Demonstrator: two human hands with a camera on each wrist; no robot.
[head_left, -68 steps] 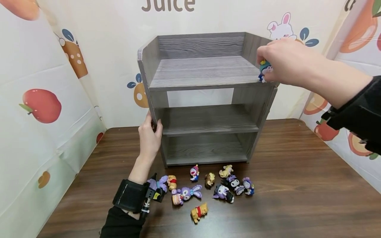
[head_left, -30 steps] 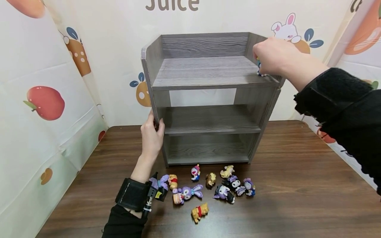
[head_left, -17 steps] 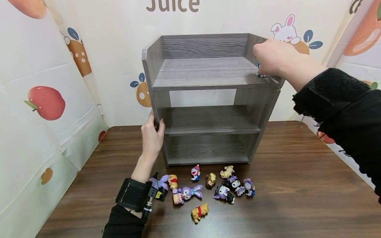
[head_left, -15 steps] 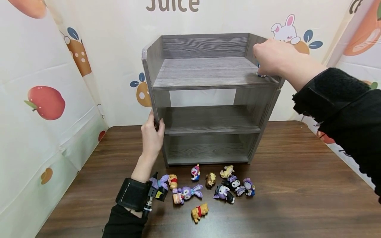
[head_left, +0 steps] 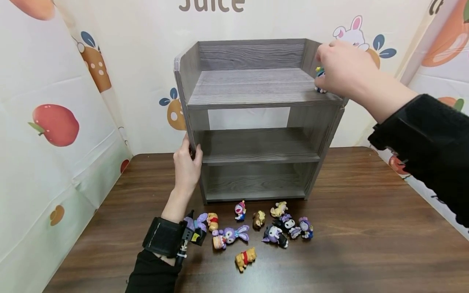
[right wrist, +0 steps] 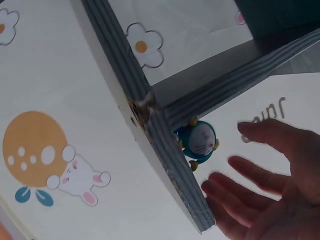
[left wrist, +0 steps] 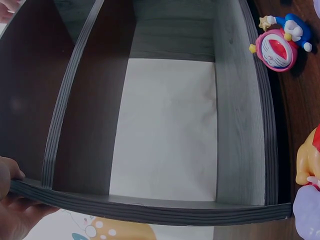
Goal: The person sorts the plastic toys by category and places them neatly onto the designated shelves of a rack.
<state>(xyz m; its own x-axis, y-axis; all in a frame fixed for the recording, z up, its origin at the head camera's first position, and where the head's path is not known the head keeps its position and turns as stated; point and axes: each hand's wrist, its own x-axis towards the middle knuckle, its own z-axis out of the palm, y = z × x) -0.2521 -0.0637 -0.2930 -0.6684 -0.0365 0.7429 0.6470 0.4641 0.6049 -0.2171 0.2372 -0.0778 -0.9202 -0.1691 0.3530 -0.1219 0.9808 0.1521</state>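
Note:
My left hand (head_left: 186, 167) grips the left side panel of a grey wooden shelf (head_left: 256, 146); in the left wrist view its thumb and fingers (left wrist: 22, 217) lie on either side of that panel's edge. On the right end of the top board stands a small figurine (head_left: 320, 77) with a teal hood and yellow bits. My right hand (head_left: 348, 69) is beside it and partly covers it in the head view. The right wrist view shows the fingers of my right hand (right wrist: 265, 185) spread and apart from the hooded figurine (right wrist: 201, 140), which sits close to the side panel.
On the brown table (head_left: 366, 228) before the shelf lie several figurines: a pink-hooded one (head_left: 239, 210), a yellow bear with a red scarf (head_left: 245, 259), a purple rabbit (head_left: 231, 235) and a black-and-purple one (head_left: 275, 236). Printed cloth (head_left: 91, 171) encloses the table behind and at the sides.
My right hand held the teal-hooded figurine at the top board's front right corner, moved it slightly back onto the board, and has now loosened off it. The left hand keeps its place.

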